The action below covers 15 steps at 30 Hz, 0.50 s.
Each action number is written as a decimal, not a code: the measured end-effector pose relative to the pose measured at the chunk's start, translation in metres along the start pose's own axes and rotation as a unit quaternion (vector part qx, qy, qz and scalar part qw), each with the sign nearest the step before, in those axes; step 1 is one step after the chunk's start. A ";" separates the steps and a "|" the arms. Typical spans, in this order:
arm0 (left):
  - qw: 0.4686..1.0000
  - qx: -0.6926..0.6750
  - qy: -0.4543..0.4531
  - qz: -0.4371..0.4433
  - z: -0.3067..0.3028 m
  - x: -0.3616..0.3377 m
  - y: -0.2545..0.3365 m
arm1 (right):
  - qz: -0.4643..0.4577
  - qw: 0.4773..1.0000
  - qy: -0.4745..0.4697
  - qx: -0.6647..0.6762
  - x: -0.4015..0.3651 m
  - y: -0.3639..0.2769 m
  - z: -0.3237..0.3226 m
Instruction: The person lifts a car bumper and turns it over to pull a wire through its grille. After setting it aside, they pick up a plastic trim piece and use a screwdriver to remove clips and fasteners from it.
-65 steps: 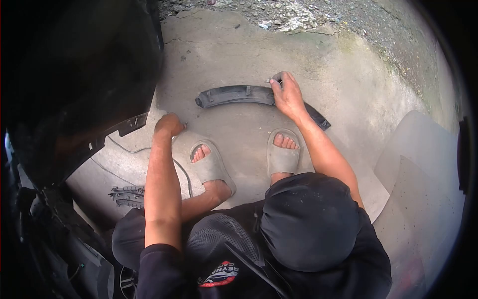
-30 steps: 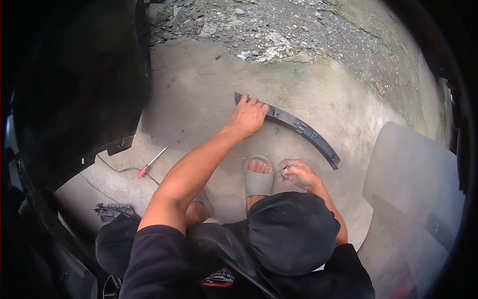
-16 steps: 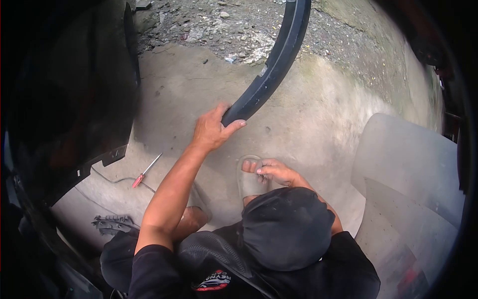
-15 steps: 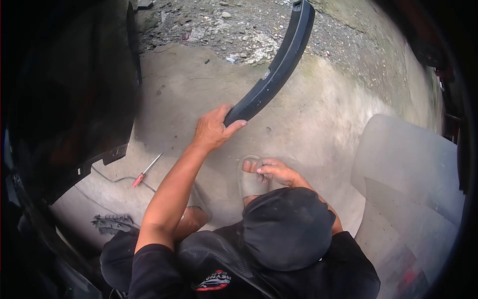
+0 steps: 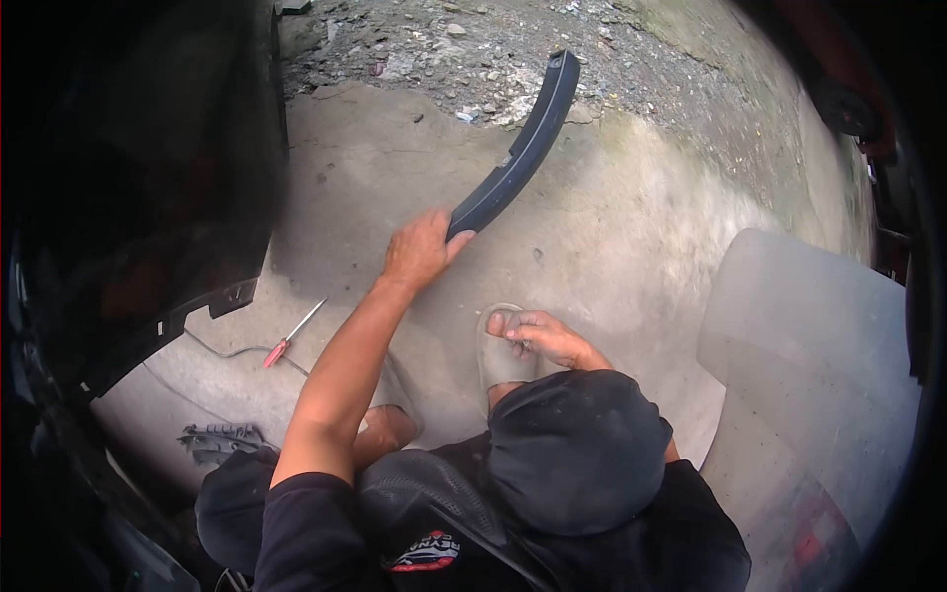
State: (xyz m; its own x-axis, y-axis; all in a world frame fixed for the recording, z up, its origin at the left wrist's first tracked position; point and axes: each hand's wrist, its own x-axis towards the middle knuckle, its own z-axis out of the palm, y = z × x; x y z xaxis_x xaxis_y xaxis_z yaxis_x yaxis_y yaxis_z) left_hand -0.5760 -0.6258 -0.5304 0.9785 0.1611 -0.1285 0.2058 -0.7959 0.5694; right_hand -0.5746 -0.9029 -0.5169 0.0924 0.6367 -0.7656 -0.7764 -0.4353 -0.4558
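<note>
My left hand [image 5: 418,251] grips the near end of a long, curved dark plastic strip [image 5: 523,163], thumb on its right side. The strip slants away up and to the right, its far end over the gravel. My right hand [image 5: 539,335] is above my sandaled foot, near my right knee, its fingers curled together; whatever is between them, if anything, is too small to make out.
A red-handled screwdriver [image 5: 277,351] lies on the concrete at left beside a thin cable. Below it are black plastic pieces [image 5: 222,442]. A large dark panel [image 5: 148,197] stands at left, and a translucent grey sheet [image 5: 799,316] at right. Gravel [image 5: 424,49] lies beyond.
The far end of the strip has dropped down and left, closer to the concrete, with my left hand still on it. My right hand has barely moved.
</note>
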 end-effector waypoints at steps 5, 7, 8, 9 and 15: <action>0.976 0.066 -0.145 -0.148 -0.015 0.004 0.001 | -0.016 1.000 0.013 -0.023 0.002 -0.008 0.000; 0.991 0.044 -0.079 -0.099 -0.012 -0.016 0.002 | -0.005 1.000 0.021 -0.003 0.001 -0.003 0.001; 0.999 0.024 -0.003 -0.036 -0.011 -0.016 0.000 | -0.008 0.999 0.038 0.013 0.005 -0.006 -0.002; 0.999 0.024 -0.002 -0.038 -0.010 -0.016 -0.001 | -0.007 0.999 0.036 0.011 0.006 -0.007 -0.002; 0.987 0.058 -0.114 -0.100 0.002 -0.014 -0.011 | 0.008 0.998 0.058 0.014 0.007 -0.014 -0.002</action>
State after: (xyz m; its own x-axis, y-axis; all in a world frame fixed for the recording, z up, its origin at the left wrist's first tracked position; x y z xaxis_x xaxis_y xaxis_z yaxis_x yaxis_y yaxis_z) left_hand -0.5917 -0.6200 -0.5368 0.8876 0.1972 -0.4164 0.3799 -0.8246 0.4193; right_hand -0.5621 -0.8932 -0.5167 0.1494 0.5516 -0.8206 -0.7949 -0.4266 -0.4315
